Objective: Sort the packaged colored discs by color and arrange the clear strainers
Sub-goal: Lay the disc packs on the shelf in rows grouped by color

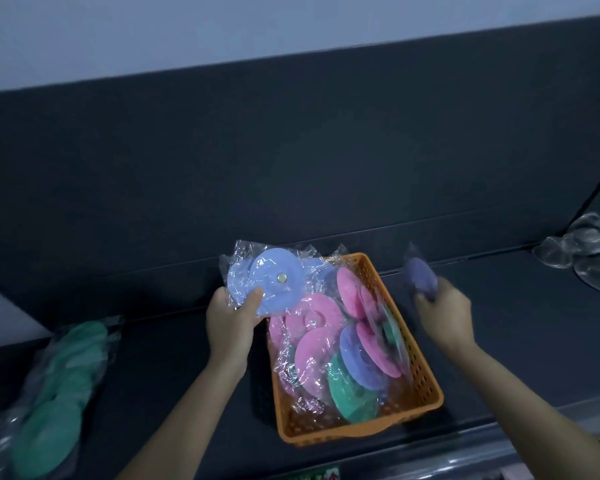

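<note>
Above the orange basket (326,433), my left hand (234,315) pinches a wrapped blue disc (274,282). My right hand (445,311) grips a blurred purple disc (420,276) just beside the basket, fingers curled round it. Green discs (59,393) lie far left, clear strainers (582,244) far right.

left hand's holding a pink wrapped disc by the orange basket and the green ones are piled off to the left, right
Not quite: the head view shows the wrapped disc in the left hand is blue, not pink. It is by the orange basket, and the green ones are piled off to the left.
</note>
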